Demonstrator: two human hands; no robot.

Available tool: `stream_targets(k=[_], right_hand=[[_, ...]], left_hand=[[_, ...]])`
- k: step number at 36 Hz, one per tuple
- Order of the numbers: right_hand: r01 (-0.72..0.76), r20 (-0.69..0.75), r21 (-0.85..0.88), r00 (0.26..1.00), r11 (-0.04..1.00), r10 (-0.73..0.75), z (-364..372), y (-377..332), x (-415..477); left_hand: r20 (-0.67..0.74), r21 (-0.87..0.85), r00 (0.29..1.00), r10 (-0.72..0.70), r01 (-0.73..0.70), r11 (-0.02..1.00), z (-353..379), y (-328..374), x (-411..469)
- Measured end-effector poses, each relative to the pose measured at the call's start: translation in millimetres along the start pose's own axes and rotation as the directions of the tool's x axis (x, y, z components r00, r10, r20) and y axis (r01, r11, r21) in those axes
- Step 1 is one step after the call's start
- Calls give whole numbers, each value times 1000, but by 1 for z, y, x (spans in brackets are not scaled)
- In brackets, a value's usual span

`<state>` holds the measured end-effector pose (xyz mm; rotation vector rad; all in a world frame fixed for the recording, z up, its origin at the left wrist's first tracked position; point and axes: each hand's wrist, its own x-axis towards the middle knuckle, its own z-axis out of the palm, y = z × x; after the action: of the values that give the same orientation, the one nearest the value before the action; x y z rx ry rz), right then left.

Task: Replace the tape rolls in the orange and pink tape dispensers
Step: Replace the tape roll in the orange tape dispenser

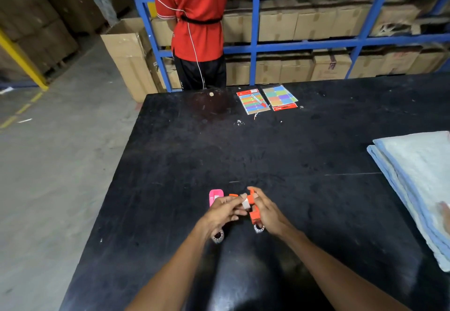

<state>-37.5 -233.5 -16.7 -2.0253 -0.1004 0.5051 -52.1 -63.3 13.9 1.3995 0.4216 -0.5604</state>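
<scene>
down at the near edge of the black surface (316, 154), from the head view, both hands are busy on the orange dispenser (254, 214). right hand (266, 210) grips its body, lifted just off the surface; left hand (222, 209) pinches a small whitish roll (245, 203) at its open top, going in or coming out, i cannot tell. so the orange one is mid-swap. pink dispenser (215, 196) lies just left, partly behind the left hand, looking untouched. count: two dispensers, two clear tape rolls, one (218, 236) under the left wrist, one (258, 228) under the right hand, plus the pinched roll. two sticker cards (266, 100) sit far off.
</scene>
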Motion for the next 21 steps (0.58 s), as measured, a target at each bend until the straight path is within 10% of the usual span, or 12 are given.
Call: stream_targets(k=[17, 21], right_hand=[[56, -83, 119, 995, 991, -46, 1, -7, 19], [28, -122, 203, 993, 979, -4, -2, 10, 35]], left_hand=[[38, 192, 999, 33, -39, 981, 1, 28, 17], [-130, 223, 991, 20, 10, 975, -6, 22, 37]])
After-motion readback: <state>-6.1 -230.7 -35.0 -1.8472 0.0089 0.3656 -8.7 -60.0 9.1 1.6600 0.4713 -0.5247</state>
